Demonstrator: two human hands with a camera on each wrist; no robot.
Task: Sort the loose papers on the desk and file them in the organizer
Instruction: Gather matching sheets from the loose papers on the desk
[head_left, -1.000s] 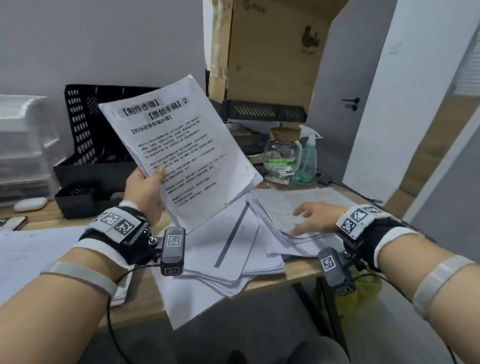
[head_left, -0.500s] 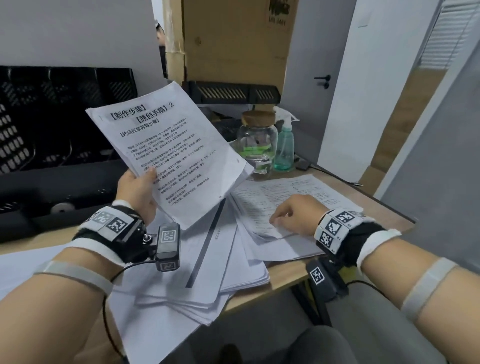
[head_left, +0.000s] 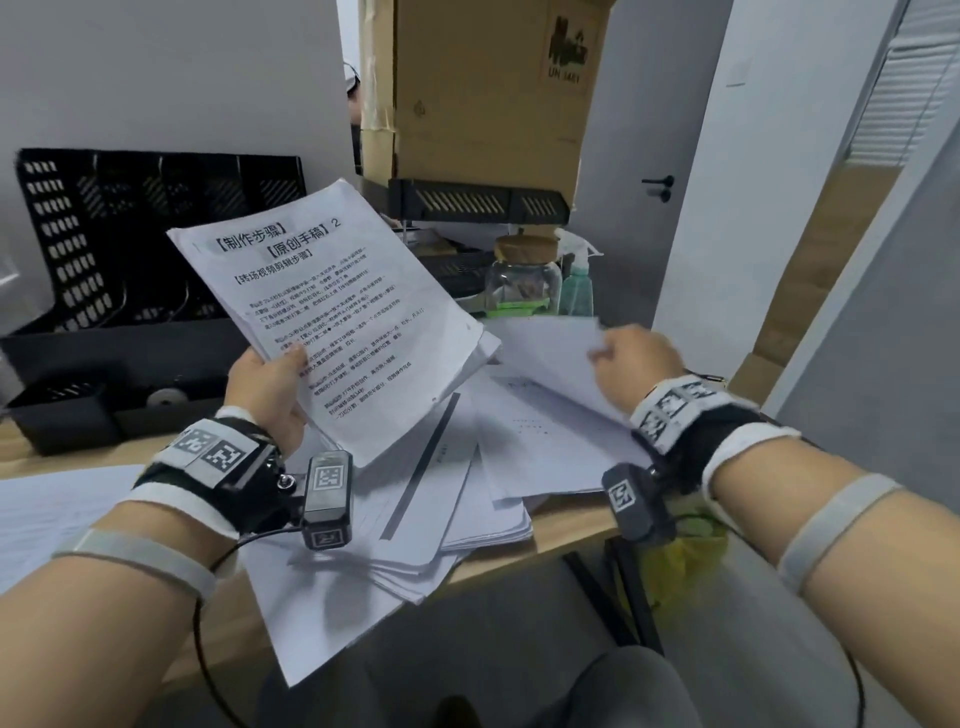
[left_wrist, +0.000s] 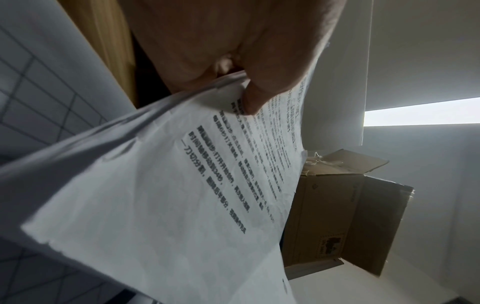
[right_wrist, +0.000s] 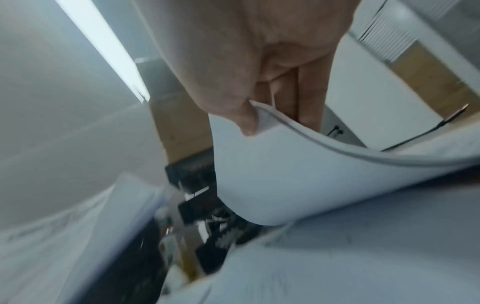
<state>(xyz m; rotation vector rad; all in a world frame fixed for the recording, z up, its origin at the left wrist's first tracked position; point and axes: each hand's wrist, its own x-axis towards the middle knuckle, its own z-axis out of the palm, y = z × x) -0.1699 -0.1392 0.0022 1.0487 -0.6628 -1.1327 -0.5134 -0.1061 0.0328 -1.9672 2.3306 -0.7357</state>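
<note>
**Desk papers in two hands: held and loose**

Obscured: the right wrist view is motion-blurred, so the desk clutter beyond the thumb cannot be identified; the sheet count in every bundle is uncertain, as only edges show.

Item 1. Loose paper pile (head_left: 457, 499), fanned over the near edge of the desk (head_left: 561, 540), some sheets overhanging it.

Item 2. Printed bundle (head_left: 332, 322), raised above the pile, tilted. Left hand (head_left: 265, 389) grips its lower left edge: thumb (left_wrist: 259, 98) on the printed face, fingers behind.

Item 3. Blank-side sheets (head_left: 550, 353), more than one, curled upward off the pile's right part. Right hand (head_left: 631, 364) pinches their edge, thumb (right_wrist: 241, 117) on one side, fingers on the other.

Item 4. One black mesh organizer (head_left: 130, 260), behind the left hand at the wall, well apart from both bundles.

Item 5. One glass jar (head_left: 524, 283), one spray bottle (head_left: 576, 291), one cardboard box (head_left: 488, 93), farthest back.
</note>
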